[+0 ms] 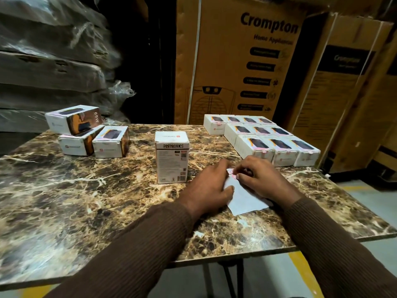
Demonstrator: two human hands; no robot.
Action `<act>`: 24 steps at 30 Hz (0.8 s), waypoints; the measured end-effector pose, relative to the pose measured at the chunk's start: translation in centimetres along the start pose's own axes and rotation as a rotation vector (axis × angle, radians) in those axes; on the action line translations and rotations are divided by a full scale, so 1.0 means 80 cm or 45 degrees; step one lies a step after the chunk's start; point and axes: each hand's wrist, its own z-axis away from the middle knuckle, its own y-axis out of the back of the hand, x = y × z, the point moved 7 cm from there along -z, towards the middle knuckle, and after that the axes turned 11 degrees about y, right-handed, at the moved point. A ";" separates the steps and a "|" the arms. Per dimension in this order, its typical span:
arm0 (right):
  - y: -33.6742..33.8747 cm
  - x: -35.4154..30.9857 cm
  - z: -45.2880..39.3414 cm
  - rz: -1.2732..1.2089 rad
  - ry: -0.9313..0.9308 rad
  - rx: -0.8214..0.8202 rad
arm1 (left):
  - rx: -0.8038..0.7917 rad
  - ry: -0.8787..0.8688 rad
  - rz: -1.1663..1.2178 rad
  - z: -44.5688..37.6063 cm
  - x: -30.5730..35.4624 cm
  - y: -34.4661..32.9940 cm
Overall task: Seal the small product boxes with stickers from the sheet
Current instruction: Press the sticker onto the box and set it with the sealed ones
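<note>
**Hands on sticker sheet, boxes waiting**

Head view. Brown sleeves (150, 244) lead to both hands on the sticker sheet (245, 198), which lies flat on the marbled table (64, 201). Left hand (211, 186) presses its left edge, fingers loosely spread. Right hand (261, 179) pinches a sticker (232, 173) at its far end. Upright box (172, 157) stands left of the sheet; sealed boxes (268, 138) are grouped beyond it; three more boxes (86, 132) lie far left.

Both arms wear long brown rib-knit sleeves (133, 244), cuffs ending at the wrists; both hands bare.
</note>
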 end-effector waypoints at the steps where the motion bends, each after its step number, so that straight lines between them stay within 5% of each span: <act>1: 0.000 0.000 0.000 -0.005 -0.007 0.006 | -0.002 0.000 -0.005 0.000 0.000 -0.001; 13: -0.013 -0.005 -0.003 0.028 -0.015 -0.007 | 0.001 0.002 -0.033 0.001 0.000 -0.003; 24: -0.004 -0.002 0.012 -0.253 -0.139 0.058 | 0.009 0.009 -0.032 0.001 -0.002 -0.002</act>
